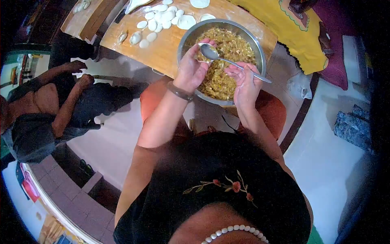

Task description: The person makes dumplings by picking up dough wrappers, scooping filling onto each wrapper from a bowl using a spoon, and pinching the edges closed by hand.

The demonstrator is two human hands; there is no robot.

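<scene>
A large metal bowl (261, 53) full of chopped brownish-yellow filling (221, 83) stands at the table's near edge. Over its left part, my left hand (193, 69) holds a round dough wrapper (202, 58) in the cupped palm and fingers. The bowl of a metal spoon (209, 51) rests over the wrapper and partly hides it. My right hand (245, 83) grips the spoon's handle above the right side of the bowl. Whether filling lies in the wrapper is hard to tell.
Flat dough rounds (162, 17) and a few shaped pieces (135, 38) lie on the floured wooden table (170, 44). Another person (44, 101) sits at the left. A yellow cloth (268, 14) and a plastic bag (300, 86) are at the right.
</scene>
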